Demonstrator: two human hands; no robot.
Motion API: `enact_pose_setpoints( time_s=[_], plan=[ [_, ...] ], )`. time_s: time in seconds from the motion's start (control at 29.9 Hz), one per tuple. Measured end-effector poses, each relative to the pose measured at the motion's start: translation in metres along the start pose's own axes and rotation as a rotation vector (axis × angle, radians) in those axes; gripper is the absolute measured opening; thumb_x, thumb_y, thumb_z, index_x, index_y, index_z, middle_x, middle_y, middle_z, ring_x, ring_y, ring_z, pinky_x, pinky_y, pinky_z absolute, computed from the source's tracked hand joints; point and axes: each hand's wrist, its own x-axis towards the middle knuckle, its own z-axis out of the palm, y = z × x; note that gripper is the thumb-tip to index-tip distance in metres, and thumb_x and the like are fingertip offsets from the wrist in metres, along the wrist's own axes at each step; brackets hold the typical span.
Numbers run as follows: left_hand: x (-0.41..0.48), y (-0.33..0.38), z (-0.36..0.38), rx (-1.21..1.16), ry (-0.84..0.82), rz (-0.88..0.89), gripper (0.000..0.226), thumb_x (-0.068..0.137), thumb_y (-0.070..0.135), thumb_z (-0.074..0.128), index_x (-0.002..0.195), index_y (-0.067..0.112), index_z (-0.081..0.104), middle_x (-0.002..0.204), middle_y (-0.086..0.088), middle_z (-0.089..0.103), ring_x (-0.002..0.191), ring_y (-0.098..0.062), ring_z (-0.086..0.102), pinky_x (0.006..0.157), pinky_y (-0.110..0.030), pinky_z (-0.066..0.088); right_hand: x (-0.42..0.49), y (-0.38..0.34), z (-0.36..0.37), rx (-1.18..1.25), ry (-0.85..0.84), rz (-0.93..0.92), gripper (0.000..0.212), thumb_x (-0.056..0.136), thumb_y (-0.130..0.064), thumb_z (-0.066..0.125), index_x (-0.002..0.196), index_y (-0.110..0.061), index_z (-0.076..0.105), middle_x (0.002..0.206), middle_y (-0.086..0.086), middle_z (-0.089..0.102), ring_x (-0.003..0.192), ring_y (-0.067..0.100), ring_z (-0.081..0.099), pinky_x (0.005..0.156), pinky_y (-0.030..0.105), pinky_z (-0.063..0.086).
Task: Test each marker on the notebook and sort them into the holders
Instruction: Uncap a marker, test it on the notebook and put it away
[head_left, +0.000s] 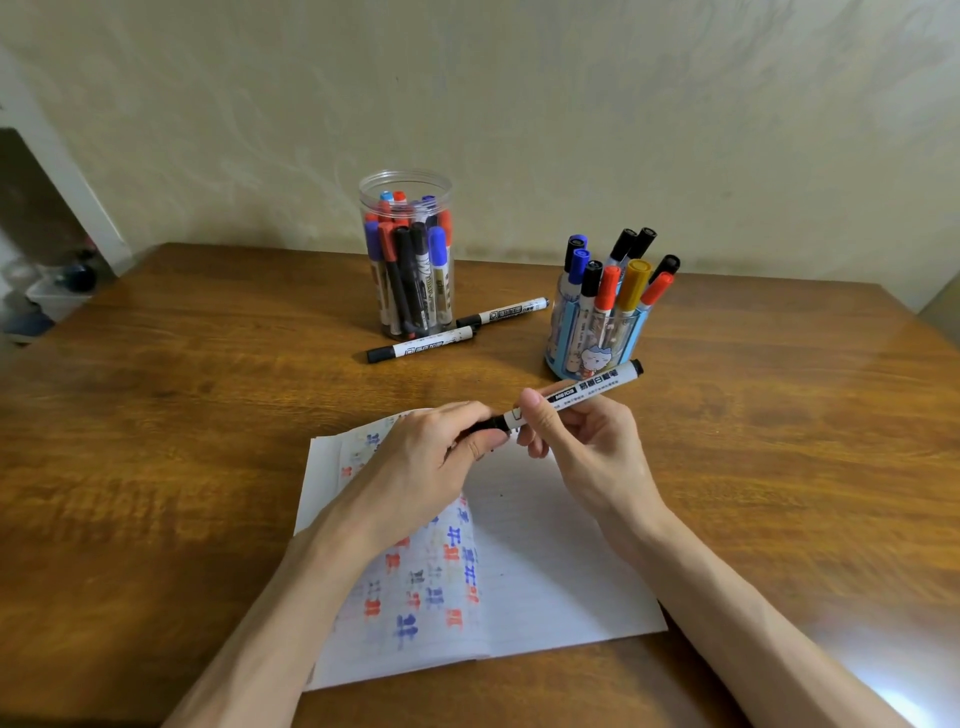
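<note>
The wooden desk (779, 467) carries everything, and the open notebook (545, 571) lies near its front edge under both forearms, its left page crowded with red, blue and dark test marks while the right page is nearly blank. Farther back stand the two holders: a clear jar (444, 195) packed with capped markers and, to its right, a blue holder (570, 338) with markers standing cap-up. Above the top of the notebook the left hand (431, 457) and right hand (587, 441) meet on one white-barrelled marker (592, 387), held off the page and slanting up towards the blue holder. The right fingers (535, 415) and thumb pinch the barrel near its front end; the left fingers (467, 415) are curled round the black cap (491, 423). The step looks like a cap coming off or going on (which of the two cannot be told from this view). Either way, it is best done with a straight pull or push along the barrel, the right hand steady and close to the joint, so the tip does not flick ink across the clean page. If the marker is yet to be tested, a short stroke on the blank right page would read most clearly. Two loose markers (421, 346) lie on the desk just in front of the jar, apparently awaiting their turn.
</note>
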Motion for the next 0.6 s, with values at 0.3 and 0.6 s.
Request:
enact_pose_setpoints(
  time_s=[0.3,0.6],
  plan=[
    [-0.0023,0.0014,-0.0048,-0.088,-0.073,-0.087,0.022,0.107,0.038,0.048,0.107,0.034,0.07,0.095,0.011,0.071,0.095,-0.011,0.064,0.081,-0.037,0.051,-0.0024,-0.0056,-0.0043,0.03,-0.057,-0.052,0.019,0.101,-0.02,0.066,0.094,-0.003,0.07,0.078,0.011,0.07,0.069,0.02,0.066,0.066,0.029,0.056],
    [-0.0016,0.008,-0.0038,-0.126,0.013,-0.023,0.022,0.101,0.035,0.06,0.118,0.029,0.071,0.097,0.018,0.07,0.097,-0.008,0.065,0.078,-0.027,0.054,-0.0001,-0.0037,-0.0076,0.078,-0.097,-0.002,0.016,0.102,-0.018,0.065,0.102,-0.003,0.071,0.082,0.002,0.07,0.074,0.017,0.065,0.071,0.027,0.055]
  ],
)
